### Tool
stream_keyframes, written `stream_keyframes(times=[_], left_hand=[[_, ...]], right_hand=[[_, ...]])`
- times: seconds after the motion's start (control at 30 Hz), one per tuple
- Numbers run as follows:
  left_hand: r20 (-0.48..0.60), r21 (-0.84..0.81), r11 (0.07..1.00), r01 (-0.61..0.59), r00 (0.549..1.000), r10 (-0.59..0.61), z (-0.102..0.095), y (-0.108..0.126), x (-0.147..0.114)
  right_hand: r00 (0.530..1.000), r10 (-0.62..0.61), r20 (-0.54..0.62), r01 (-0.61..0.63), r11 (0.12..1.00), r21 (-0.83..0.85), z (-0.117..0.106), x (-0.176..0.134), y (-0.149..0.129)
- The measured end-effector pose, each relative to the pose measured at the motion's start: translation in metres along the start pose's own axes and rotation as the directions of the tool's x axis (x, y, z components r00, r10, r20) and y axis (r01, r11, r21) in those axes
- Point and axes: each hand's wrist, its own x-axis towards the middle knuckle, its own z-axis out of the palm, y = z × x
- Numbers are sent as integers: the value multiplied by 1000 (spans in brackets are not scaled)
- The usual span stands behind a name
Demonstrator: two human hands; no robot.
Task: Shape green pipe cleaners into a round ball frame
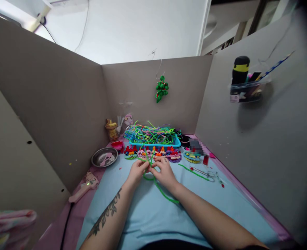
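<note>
Both hands meet over the middle of the blue cloth, pinching bright green pipe cleaners (164, 194). My left hand (138, 171) has its fingertips closed on the green stems where they cross. From the other side, my right hand (165, 172) pinches the same bundle with thumb and forefinger. Several green ends stick up above the fingers, a loop hangs below them, and one long tail curves toward my right forearm. Just beyond the hands lies a row of colourful fuzzy pipe-cleaner pieces (157, 153). Exactly how the stems are twisted is hidden by the fingers.
A blue tray (155, 145) heaped with pipe cleaners stands at the back. On the left are a metal bowl (97, 160) and a pink glue gun (82, 191). Scissors (204, 172) and a loose green pipe cleaner (192, 171) lie right. Grey partitions enclose three sides.
</note>
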Motion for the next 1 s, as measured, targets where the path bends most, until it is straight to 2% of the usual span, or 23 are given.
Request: stream_keyframes(times=[0.2,0.33,0.43,0.53,0.63,0.7,0.77,0.87,1.0], left_hand=[[48,74,997,-14,999,10,-1,-6,1],[73,199,980,-1,997,-14,-1,-3,0],[3,235,971,-34,999,34,-1,2,-1],[-91,166,985,-37,994,53,-5,3,2],[-128,135,990,-30,991,48,-8,2,4],[-114,143,989,-36,992,53,-8,2,4],[-73,156,987,-44,996,55,-6,4,2],[8,192,980,-42,999,41,-3,4,-2],[104,206,978,-19,995,-3,-1,-1,-3]], right_hand=[[999,29,17,-28,999,-36,9,-2,6],[999,33,21,-33,999,2,9,-2,6],[996,78,39,-83,985,149,4,2,7],[975,224,16,-216,918,333,-1,8,15],[941,311,135,-338,824,454,-3,11,23],[911,315,266,-410,767,493,-1,10,25],[895,284,345,-433,743,510,2,9,24],[900,240,363,-409,753,516,6,6,21],[884,268,384,-445,735,511,8,5,23]])
